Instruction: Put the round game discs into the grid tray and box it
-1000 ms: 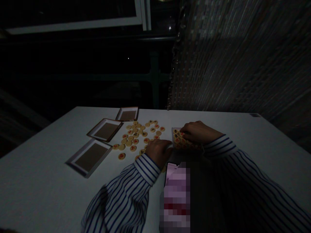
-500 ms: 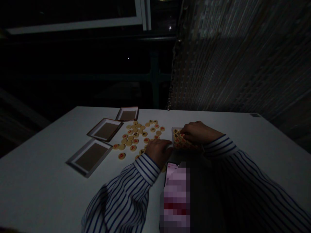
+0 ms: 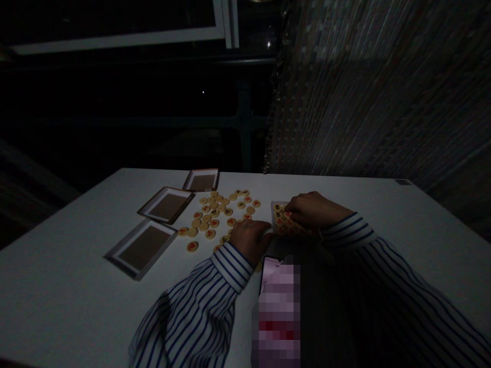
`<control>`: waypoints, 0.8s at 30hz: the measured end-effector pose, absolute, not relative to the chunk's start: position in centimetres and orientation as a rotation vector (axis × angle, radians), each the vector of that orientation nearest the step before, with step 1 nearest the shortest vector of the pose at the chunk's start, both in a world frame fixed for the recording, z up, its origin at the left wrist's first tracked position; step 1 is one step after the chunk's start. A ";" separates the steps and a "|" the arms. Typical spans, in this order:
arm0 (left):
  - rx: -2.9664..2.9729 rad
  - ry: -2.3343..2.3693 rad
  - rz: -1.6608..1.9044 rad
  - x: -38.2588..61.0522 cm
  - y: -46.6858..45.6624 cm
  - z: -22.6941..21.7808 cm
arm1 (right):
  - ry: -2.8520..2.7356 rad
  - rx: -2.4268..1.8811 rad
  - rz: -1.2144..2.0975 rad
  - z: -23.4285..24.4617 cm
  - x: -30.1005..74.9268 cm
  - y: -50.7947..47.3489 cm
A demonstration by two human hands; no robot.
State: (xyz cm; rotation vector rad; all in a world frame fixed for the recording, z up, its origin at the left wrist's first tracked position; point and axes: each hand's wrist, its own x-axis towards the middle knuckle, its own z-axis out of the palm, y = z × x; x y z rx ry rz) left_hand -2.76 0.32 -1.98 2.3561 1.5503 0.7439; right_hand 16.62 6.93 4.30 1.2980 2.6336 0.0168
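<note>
In the head view, the right hand [image 3: 316, 208] bends its fingertips down onto the rowed pieces [image 3: 280, 222] in the box [image 3: 272, 219]; the light is poor, so I cannot tell whether they pinch one. The left hand [image 3: 249, 239], just beside the box's left end, has thumb and forefinger apart. Loose pieces [image 3: 210, 234] lie left of its fingers. The step in hand seems to be arranging the rows; the next move calls for light fingertips, disturbing no neighbour.
</note>
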 end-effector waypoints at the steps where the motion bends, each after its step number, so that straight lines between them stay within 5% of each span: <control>1: 2.358 1.550 0.741 -2.8 0.3 -2.0 | 2.634 1.302 0.018 4.3 16.6 6.9; 24: 2.385 1.543 0.764 -2.9 0.3 -2.3 | 2.627 1.311 0.009 4.3 16.6 6.9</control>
